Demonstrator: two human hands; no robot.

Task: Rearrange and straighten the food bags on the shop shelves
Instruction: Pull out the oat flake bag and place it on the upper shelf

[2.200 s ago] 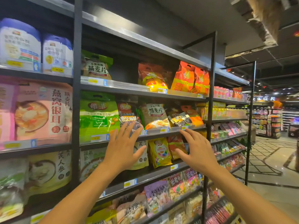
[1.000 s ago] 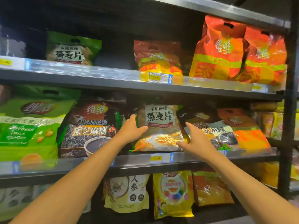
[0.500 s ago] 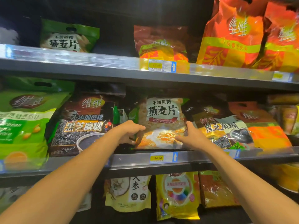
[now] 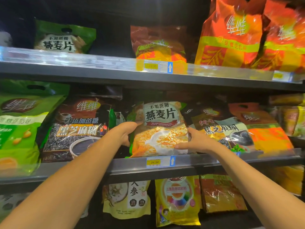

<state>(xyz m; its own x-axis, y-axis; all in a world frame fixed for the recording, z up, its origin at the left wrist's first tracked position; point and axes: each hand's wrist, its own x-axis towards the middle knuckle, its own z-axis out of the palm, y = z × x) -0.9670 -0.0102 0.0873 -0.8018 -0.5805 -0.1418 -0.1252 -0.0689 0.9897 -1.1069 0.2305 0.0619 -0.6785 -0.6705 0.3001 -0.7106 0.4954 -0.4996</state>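
Dark metal shop shelving fills the view. Upper shelf (image 4: 99, 72) and middle shelf (image 4: 206, 167) run across, each fronted by a clear plastic strip. Yellow price tag (image 4: 157, 66) above, another price label (image 4: 160, 161) below. Back of the bays dark, unlit.

The oat bag (image 4: 160, 128) reads "不加蔗糖 燕麦片". The dark bag (image 4: 77, 128) beside it reads "维维" and "黑芝麻糊". The price tag (image 4: 160, 161) under the oat bag shows 24.90.

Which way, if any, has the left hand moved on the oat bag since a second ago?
Yes. The left hand has slid down the oat bag, from beside its title panel toward the price tag on the shelf edge.
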